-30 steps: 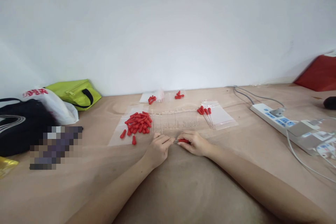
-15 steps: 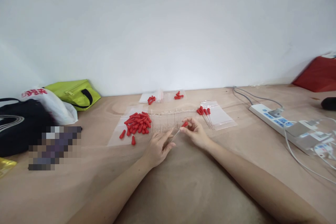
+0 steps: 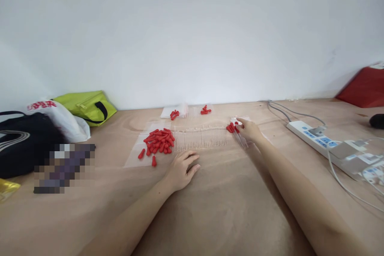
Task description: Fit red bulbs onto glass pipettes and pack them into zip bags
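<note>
My left hand (image 3: 182, 170) rests on the table with its fingers apart and nothing in them. In front of it lies a row of thin clear glass tubes (image 3: 201, 138). My right hand (image 3: 249, 131) is over the clear plastic bag at the right, its fingers pinched at the red bulb of a glass dropper, partly hidden by the fingers. Beside it lie several droppers with red rubber bulbs (image 3: 230, 128). A pile of loose red rubber bulbs (image 3: 159, 141) sits on a flat plastic bag (image 3: 135, 154) left of the tubes.
Smaller groups of red bulbs (image 3: 205, 110) lie on bags near the wall. A white power strip (image 3: 309, 133) with plugs and cables is at the right, with a red bag (image 3: 363, 88) behind. Green (image 3: 87, 106), white (image 3: 72, 122) and black bags (image 3: 27, 144) stand at the left.
My right hand has carried the dropper rightward, away from my left hand, to the droppers on the right bag. The left hand has let go of the glass tube and stays in place.
</note>
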A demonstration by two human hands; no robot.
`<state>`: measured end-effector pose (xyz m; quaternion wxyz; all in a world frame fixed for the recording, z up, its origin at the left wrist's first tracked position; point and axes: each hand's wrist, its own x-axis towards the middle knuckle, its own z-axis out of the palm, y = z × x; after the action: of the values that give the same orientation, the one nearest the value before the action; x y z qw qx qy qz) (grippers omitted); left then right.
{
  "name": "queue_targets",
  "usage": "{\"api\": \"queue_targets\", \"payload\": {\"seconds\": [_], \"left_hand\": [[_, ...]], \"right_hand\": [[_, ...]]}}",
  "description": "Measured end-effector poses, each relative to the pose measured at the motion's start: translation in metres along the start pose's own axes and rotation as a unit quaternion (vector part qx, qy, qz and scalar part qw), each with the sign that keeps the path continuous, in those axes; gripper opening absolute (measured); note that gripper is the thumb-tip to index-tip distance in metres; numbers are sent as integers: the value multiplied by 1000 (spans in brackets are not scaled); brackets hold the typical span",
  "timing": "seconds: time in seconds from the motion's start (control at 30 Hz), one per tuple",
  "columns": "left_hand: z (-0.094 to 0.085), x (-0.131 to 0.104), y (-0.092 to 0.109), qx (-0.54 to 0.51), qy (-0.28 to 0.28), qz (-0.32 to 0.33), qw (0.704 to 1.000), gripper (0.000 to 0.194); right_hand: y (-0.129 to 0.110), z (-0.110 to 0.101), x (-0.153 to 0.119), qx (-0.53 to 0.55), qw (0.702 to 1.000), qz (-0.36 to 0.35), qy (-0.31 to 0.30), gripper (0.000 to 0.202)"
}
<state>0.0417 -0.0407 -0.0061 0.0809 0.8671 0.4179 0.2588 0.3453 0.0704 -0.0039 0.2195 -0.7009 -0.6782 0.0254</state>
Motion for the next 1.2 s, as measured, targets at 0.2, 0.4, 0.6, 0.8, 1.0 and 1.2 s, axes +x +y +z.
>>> {"api": "queue_targets", "payload": {"seconds": [0.2,0.4,0.6,0.8,1.0,1.2], "left_hand": [[-1,1,1,-1,-5,-3,1000,24],[-1,0,1,0,-5,-1,1000,24],[-1,0,0,4,-5,-1,1000,24],[-2,0,1,8,-7,1,1000,24],[-2,1,1,2,0,5,1000,24],[-4,-2,0,37,74,-16,996,22]], "right_hand": [[-4,-1,0,19,999,-30,-5,30],[-13,2,-4,-64,988,-143,-2,25],[-21,9,-6,-108,981,-162,2,23],[-22,12,-4,5,982,-189,15,14],[-43,3,-12,220,961,-156,70,23],[-86,2,-66,339,911,-234,-11,11]]}}
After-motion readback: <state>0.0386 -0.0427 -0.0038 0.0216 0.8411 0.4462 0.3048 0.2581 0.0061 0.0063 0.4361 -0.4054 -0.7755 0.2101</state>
